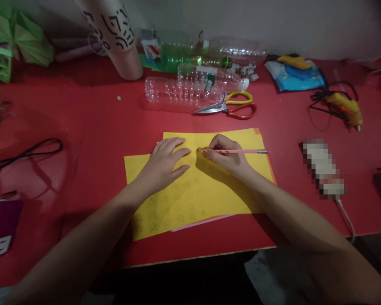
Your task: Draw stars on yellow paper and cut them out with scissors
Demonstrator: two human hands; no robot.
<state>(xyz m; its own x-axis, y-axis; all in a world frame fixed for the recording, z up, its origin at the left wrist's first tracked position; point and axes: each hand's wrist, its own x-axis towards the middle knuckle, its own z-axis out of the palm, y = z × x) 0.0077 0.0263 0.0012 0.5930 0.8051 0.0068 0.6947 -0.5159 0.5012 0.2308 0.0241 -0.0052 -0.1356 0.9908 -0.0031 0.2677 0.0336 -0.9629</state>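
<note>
Yellow paper sheets (pixel 228 186) lie in front of me, with small pencil-drawn shapes over the left and lower part. Between the fingers of my right hand (pixel 227 154) is a pink pencil (pixel 249 151), slanted with its eraser end to the right. Its tip is at the paper near the top middle, close to a small dark spot. My left hand (pixel 165 163) rests on the paper's left side, fingers stretched and apart, holding nothing. Edges of orange and pink paper (pixel 203 222) peek out from beneath the yellow.
Behind the paper lie scissors (pixel 224 109) and several clear plastic bottles (pixel 178 91). A patterned tumbler (pixel 123 51) stands at the back left. To the right are a glue gun (pixel 344 106), a blue packet (pixel 298 78) and a blurred-out device (pixel 322 167) with a cable. A purple box (pixel 3 226) sits at left.
</note>
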